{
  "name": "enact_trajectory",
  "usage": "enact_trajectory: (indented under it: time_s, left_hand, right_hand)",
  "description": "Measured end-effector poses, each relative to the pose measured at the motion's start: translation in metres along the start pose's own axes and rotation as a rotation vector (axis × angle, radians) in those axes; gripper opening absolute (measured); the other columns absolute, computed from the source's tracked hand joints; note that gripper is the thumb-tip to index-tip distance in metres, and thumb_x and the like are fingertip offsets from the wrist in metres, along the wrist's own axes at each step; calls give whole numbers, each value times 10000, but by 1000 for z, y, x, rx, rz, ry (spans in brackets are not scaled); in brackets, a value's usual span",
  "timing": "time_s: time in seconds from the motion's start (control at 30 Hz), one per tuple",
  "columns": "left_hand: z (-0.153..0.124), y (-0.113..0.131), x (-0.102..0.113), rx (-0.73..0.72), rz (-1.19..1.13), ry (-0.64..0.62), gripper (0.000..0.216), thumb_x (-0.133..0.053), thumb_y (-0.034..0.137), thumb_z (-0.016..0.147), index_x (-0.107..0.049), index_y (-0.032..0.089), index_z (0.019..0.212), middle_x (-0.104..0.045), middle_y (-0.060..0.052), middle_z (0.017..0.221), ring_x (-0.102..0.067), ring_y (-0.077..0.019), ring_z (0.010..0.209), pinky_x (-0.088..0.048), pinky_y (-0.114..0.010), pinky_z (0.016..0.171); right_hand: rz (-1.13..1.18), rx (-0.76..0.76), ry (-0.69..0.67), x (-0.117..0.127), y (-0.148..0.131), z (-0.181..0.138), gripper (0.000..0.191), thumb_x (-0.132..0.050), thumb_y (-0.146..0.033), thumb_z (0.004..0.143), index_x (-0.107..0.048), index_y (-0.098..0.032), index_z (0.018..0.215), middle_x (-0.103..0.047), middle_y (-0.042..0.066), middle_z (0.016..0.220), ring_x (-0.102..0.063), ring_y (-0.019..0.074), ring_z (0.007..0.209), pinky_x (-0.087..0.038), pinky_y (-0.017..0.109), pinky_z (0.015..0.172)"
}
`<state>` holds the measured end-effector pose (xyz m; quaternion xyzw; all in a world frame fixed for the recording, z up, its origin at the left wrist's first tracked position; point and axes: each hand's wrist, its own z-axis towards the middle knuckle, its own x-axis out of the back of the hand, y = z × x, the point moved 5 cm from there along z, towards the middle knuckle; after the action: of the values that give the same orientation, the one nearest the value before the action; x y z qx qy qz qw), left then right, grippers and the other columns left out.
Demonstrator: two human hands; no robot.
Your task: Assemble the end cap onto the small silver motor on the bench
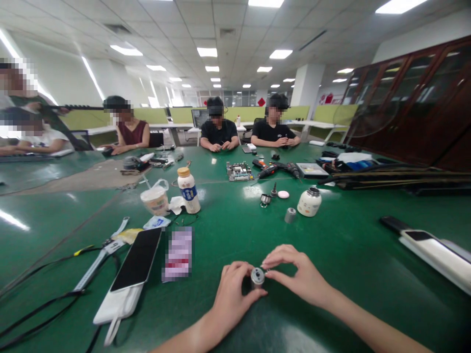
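Observation:
My left hand (pixel 235 289) is closed around a small silvery metal cylinder (pixel 258 278) with dark holes in its top face, held upright at the near part of the green table. Beside its rim, the thumb and forefinger of my right hand (pixel 294 272) come together in a pinch. Whatever lies between those fingertips is too small to make out. Farther off sit a grey metal cup-shaped piece (pixel 290 215) and a white squat bottle (pixel 309 202) without a lid. Close to them lie a metal ring-like part (pixel 265 200), a dark pointed part (pixel 274 189) and a pale pink disc (pixel 283 194).
On the left are a phone (pixel 138 260) on a white power bank (pixel 119 304), a purple packet (pixel 178 254), a drink bottle (pixel 189 191) and a plastic cup (pixel 155 198). Farther back lie a circuit board (pixel 240 171) and a power drill (pixel 267 170). Several people sit across the table.

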<state>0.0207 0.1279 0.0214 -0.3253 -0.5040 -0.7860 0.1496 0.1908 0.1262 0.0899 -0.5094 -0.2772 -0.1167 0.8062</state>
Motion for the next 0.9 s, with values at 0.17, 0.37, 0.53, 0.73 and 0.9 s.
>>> enact_trajectory:
  time_s: [0.17,0.37,0.53,0.73,0.9]
  left_hand:
    - [-1,-2,-2,4,-9,1,397,-810,390,707,-650,228,1032,-662,-61,1037,-583,-261,970,-451,-392,849]
    - [-1,-1,-1,-4,-20,8,363,-818,370,701,-658,228,995,-672,-46,1008,-589,-254,965,-443,-381,851]
    - [-1,0,0,1,-17,10,397,-824,348,695,-653,223,1031,-668,-53,1035,-587,-257,973,-443,-384,852]
    - [-1,0,-1,0,-20,-4,383,-821,343,703,-654,227,1027,-667,-52,1034,-583,-259,973,-438,-388,853]
    - [-1,-2,-3,0,-26,-13,394,-817,339,713,-647,245,1056,-660,-42,1053,-573,-256,993,-427,-391,866]
  right_hand:
    - [-23,8,-65,-23,-1,8,149,-748,-204,793,-747,-287,917,-748,10,904,-631,216,928,-461,394,875]
    - [-22,-20,-60,-28,5,5,130,-734,-201,796,-745,-273,904,-739,9,887,-634,211,900,-453,390,866]
    - [49,-58,-76,-29,5,6,148,-706,-208,818,-750,-268,945,-745,27,939,-639,224,941,-460,414,896]
    - [170,-81,-98,-32,12,2,222,-699,-196,820,-732,-256,1032,-730,41,1061,-636,222,1020,-462,415,954]
    - [205,-100,-61,-33,17,0,314,-706,-192,813,-676,-233,1123,-746,49,1035,-641,233,1023,-451,432,963]
